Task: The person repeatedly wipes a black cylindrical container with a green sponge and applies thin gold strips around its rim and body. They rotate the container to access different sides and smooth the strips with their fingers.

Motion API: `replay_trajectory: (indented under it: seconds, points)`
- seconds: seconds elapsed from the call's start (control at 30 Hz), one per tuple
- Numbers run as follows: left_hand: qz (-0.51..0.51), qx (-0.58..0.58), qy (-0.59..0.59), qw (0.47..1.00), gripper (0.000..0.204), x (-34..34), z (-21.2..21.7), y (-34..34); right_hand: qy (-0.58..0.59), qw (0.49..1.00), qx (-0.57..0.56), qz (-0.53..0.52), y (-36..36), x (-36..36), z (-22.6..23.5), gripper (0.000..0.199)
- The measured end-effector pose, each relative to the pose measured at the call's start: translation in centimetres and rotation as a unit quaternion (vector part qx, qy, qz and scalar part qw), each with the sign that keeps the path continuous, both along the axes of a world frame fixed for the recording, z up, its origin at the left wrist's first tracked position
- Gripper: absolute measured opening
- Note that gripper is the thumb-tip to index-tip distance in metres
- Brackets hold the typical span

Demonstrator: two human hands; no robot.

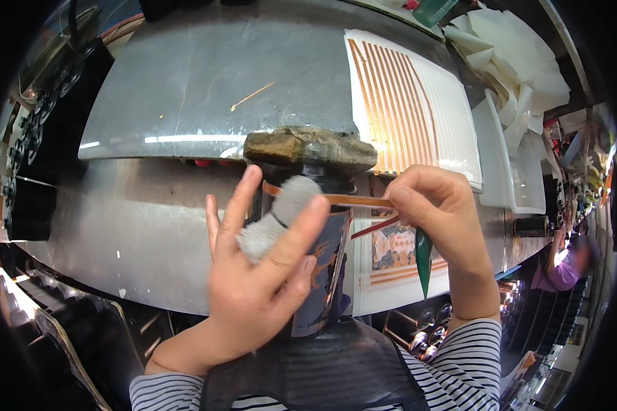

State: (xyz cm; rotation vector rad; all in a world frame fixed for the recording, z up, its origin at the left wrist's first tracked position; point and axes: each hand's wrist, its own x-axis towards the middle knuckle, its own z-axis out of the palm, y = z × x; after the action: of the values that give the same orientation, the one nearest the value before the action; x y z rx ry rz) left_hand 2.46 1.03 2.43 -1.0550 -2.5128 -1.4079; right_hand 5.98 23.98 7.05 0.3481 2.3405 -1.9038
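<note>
A dark cylinder (317, 274) with a blue-and-orange picture stands out from a worn brown padded block (281, 147), its near end towards my body. Around its far end runs a narrow orange strip (360, 201). My right hand (435, 212) pinches the loose right end of that strip between thumb and forefinger. A green pointed tool (424, 264) hangs below the same hand, and a thin red stick (375, 228) pokes out to its left. My left hand (253, 281) is over the cylinder's left side, fingers spread, with grey knitted fabric (288, 212) covering one finger.
A white sheet of orange strips (397, 103) lies on the raised grey metal table (206, 82), beside a loose thin strip (252, 96). Another printed sheet (391, 288) sits right of the cylinder. White tray (521, 171) and crumpled paper (507, 55) are far right; a person (565, 267) is beyond.
</note>
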Motion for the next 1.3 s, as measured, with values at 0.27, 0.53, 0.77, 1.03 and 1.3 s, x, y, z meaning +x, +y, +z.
replay_trajectory:
  seconds: [0.27,0.53,0.77,1.03,1.3]
  points:
    - [-0.025,0.031,-0.01,0.999,0.067,0.5,-0.7,0.2,0.021,0.997,0.07,0.032,0.1,-0.1,-0.2,0.016]
    - [0.003,0.098,-0.115,0.988,0.064,0.4,-1.6,-0.7,0.015,1.0,0.016,0.014,-0.1,0.0,-0.6,0.017]
    - [-0.071,-0.144,0.073,0.984,0.057,0.1,2.1,1.2,0.012,1.0,0.018,-0.009,0.4,0.1,-0.7,0.015]
    - [-0.039,0.174,-0.333,0.926,0.11,0.5,-3.1,0.0,0.049,0.999,-0.007,0.008,-0.4,-0.4,-1.0,0.012]
    - [-0.024,-0.042,-0.025,0.999,0.062,0.5,0.4,-0.4,0.031,1.0,-0.006,-0.001,0.6,0.2,-1.7,0.016]
